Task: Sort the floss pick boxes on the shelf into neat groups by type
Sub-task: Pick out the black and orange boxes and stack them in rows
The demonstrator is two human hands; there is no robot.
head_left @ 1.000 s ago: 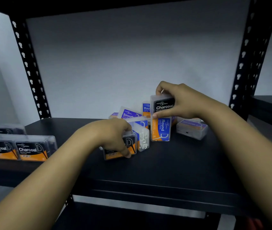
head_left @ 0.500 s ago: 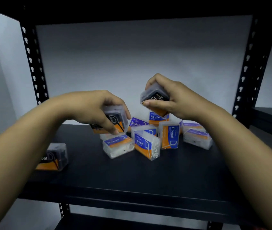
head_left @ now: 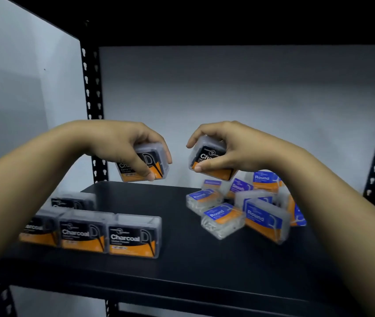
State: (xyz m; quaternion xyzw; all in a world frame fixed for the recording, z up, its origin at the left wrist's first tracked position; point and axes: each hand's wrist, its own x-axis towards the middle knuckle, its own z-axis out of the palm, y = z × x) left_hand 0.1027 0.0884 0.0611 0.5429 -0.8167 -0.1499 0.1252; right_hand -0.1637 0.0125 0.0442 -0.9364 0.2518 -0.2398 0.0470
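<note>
While both hands are above the shelf [head_left: 182, 266], the left hand [head_left: 122, 143] grasps one Charcoal box [head_left: 156, 161] and the right hand [head_left: 227, 145] grasps another Charcoal box [head_left: 207, 156].

We count six Charcoal boxes [head_left: 133, 236]: four on shelf [head_left: 182, 259], two held; blue-label boxes [head_left: 222, 219] heaped, number unclear

A black shelf [head_left: 182, 266] is carrying clear floss pick boxes; a row of Charcoal boxes [head_left: 83, 234] is standing upright along its front left, sides touching; another Charcoal box [head_left: 73, 202] is sitting just behind that row; well to the right of the row, a jumbled pile of Round boxes [head_left: 248, 211] is lying tilted, overlapping one another.
</note>
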